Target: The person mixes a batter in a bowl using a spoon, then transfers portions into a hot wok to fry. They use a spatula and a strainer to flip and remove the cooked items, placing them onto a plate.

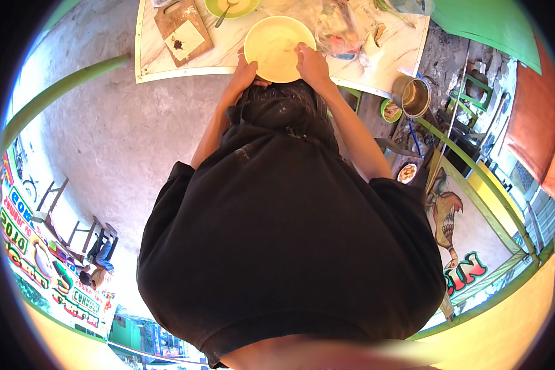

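A round yellow plate (277, 48) is held at the table's near edge, in front of my body. My left hand (246, 74) grips its left rim, thumb on top and the other fingers mostly hidden under it. At the right rim, my right hand (311, 62) is curled over the edge with its fingertips on the plate's inner face. The plate's surface shows only faint smudges. Just beyond it lies a green bowl (236, 8) with a metal spoon (223, 17) in it. A clear plastic bag (337, 27) with contents that I cannot make out is to the right.
A wooden cutting board (203, 34) bearing a pale square piece with a dark spot lies on the marbled table (155, 69). Right of the table are a metal pot (414, 97) and a small green bowl (391, 111). Behind, a person (97, 277) sits near benches.
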### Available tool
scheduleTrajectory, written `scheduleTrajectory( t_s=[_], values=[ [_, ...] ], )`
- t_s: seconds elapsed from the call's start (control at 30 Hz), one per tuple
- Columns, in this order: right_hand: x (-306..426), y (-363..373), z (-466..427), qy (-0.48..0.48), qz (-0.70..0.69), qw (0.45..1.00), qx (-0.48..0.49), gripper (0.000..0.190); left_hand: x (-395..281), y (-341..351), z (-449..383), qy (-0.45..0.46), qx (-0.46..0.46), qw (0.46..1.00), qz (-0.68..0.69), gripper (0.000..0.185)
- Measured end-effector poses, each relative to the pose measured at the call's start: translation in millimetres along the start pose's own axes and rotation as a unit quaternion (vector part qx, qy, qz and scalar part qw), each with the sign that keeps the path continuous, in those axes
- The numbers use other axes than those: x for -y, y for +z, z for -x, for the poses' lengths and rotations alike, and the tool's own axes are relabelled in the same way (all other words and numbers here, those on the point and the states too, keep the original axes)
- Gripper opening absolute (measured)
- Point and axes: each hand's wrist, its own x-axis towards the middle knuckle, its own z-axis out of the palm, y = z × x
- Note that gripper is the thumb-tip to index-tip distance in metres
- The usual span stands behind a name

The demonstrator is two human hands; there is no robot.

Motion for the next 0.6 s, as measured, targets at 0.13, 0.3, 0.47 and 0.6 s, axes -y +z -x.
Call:
scheduleTrajectory(
  t_s=[0.13,0.3,0.47,0.6],
  values=[
    [1,10,6,-0.050,-0.017,0.998,0.021,0.024,0,1,1,-0.001,-0.008,1.000,-0.006,0.066],
    [15,4,-9,0.020,0.061,0.998,-0.004,0.020,-2,-1,0,0.000,0.001,1.000,-0.003,0.066],
    [10,8,-27,0.004,-0.009,0.998,-0.058,0.019,3,-3,-5,0.005,0.001,1.000,-0.014,0.068],
    [18,14,-6,-0.136,-0.037,0.989,0.051,0.019,7,-13,-13,-0.001,0.023,1.000,-0.008,0.066]
  ],
)
